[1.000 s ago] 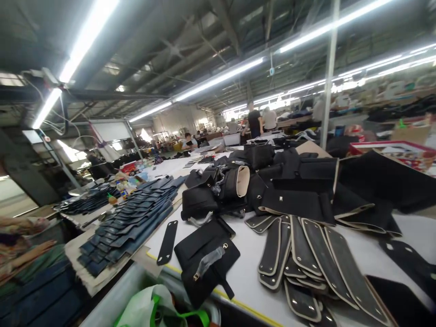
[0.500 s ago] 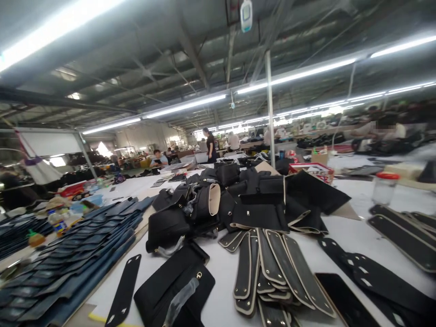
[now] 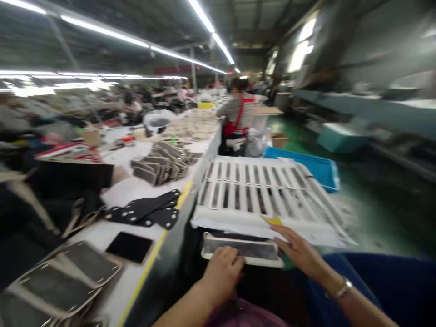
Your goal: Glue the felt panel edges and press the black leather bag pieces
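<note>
In front of my body, a dark rounded strip with pale edging (image 3: 254,247) lies level, partly covered by my fingers. My left hand (image 3: 223,265) is closed over its near side, left of the middle. My right hand (image 3: 299,250) has its fingers stretched out and apart near the strip's right end, pointing at the slatted white rack (image 3: 231,213) just beyond. Whether that thumb touches the strip is blurred. Rows of similar pale-edged strips lie across the rack. A small yellow piece (image 3: 274,220) sits on its near edge, by my right fingertips.
Left is a long white worktable with a yellow edge (image 3: 185,193), bearing a phone (image 3: 129,246), black punched strips (image 3: 145,210) and stacked pale-edged strips (image 3: 163,161). A blue tray (image 3: 303,165) stands behind the rack. A person in a red apron (image 3: 240,113) sits further along.
The view has swung right and down, from the table of black bags to the rack beside it. Both my hands and the strip have come into view.
</note>
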Action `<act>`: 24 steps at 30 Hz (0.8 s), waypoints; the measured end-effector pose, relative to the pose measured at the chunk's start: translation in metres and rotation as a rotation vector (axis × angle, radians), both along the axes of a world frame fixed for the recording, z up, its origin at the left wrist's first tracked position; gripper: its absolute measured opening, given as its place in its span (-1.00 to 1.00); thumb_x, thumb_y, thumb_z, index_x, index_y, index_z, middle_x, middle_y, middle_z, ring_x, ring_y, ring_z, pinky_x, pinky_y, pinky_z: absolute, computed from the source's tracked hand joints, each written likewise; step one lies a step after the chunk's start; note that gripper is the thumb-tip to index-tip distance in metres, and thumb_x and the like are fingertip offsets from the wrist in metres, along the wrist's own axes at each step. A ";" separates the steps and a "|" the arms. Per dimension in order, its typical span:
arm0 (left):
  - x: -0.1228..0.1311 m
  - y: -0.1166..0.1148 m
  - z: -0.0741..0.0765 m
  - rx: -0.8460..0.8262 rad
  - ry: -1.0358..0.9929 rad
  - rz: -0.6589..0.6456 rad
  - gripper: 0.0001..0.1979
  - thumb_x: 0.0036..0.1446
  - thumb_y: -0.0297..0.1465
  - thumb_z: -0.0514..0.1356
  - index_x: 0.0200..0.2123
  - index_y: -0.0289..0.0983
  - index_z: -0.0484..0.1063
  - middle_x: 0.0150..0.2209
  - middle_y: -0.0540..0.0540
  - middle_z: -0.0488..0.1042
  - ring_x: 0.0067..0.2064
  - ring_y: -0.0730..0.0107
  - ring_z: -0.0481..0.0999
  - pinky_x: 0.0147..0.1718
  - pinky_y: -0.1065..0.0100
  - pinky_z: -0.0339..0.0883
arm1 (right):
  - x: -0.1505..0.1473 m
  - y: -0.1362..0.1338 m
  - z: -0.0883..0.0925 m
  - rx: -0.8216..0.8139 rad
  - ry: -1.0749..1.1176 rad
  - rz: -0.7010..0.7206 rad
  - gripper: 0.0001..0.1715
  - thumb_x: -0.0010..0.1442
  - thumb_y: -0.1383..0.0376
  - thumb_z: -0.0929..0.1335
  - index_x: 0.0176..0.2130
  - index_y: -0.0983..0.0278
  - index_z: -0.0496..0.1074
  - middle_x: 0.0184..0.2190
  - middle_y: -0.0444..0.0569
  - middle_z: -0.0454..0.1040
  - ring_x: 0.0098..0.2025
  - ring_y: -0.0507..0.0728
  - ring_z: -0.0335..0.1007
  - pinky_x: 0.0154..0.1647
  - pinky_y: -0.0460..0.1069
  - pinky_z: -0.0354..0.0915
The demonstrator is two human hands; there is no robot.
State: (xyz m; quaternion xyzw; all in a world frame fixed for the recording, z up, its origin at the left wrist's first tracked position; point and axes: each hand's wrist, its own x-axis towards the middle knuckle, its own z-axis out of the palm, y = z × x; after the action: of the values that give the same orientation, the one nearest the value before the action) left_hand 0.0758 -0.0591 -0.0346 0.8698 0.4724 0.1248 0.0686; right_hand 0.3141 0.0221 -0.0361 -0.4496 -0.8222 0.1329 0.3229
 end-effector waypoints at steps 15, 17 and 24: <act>0.062 0.008 -0.003 -0.084 -0.198 0.015 -0.86 0.17 -0.50 0.13 -0.35 -0.21 0.47 -0.27 -0.01 0.47 -0.21 0.27 0.36 -0.21 0.22 0.24 | 0.035 -0.079 -0.033 0.041 0.056 -0.086 -0.85 0.20 0.36 0.30 -0.32 0.19 0.48 -0.04 -0.01 0.41 0.12 0.18 0.21 0.13 0.21 0.21; 0.066 0.007 -0.003 -0.099 -0.197 0.061 -0.84 0.17 -0.51 0.12 -0.41 -0.22 0.46 -0.29 -0.01 0.46 -0.21 0.27 0.35 -0.21 0.23 0.23 | 0.032 -0.079 -0.031 0.025 0.056 -0.119 -0.84 0.18 0.38 0.30 -0.38 0.22 0.46 -0.01 0.01 0.38 0.13 0.19 0.19 0.15 0.23 0.18; 0.076 0.004 0.001 -0.111 -0.130 0.126 -0.79 0.18 -0.54 0.06 -0.41 -0.21 0.44 -0.27 -0.01 0.44 -0.18 0.26 0.33 -0.20 0.23 0.15 | 0.013 -0.084 -0.024 0.055 -0.028 -0.249 -0.82 0.11 0.46 0.26 -0.42 0.25 0.41 0.06 0.05 0.32 0.20 0.26 0.08 0.17 0.31 0.10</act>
State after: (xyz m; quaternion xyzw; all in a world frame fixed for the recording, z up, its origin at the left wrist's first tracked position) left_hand 0.1515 -0.0548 -0.0335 0.8234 0.5268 0.1585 0.1394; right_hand 0.3274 -0.0614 -0.0599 -0.5411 -0.7677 0.0627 0.3375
